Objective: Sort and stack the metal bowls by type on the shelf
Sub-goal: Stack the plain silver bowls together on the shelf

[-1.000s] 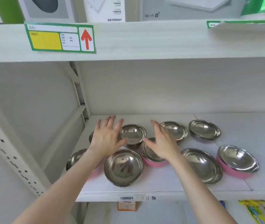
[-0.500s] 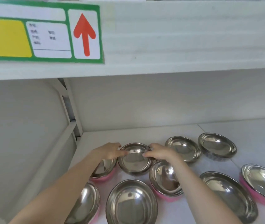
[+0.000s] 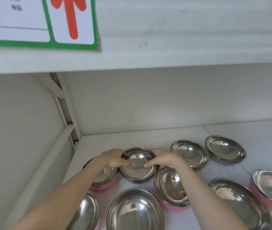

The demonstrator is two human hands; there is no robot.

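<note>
Both hands grip one small all-steel bowl [image 3: 137,165] that sits toward the back left corner of the white shelf [image 3: 148,138]. The left hand [image 3: 113,157] curls over the bowl's left rim, its thumb laid inside the bowl; the right hand [image 3: 162,157] mirrors it on the right rim, thumb likewise inside, the two thumb tips close together but apart. Whether the bowl rests on the shelf or is lifted off it cannot be told.

Under the left forearm lies a pink-sided bowl [image 3: 104,178], touching the held bowl's left side. Under the right wrist lies another pink-sided bowl [image 3: 171,186]. Along the front edge stands a large steel bowl [image 3: 134,209]. Behind, toward the back edge, two more steel bowls [image 3: 189,153] sit side by side.
</note>
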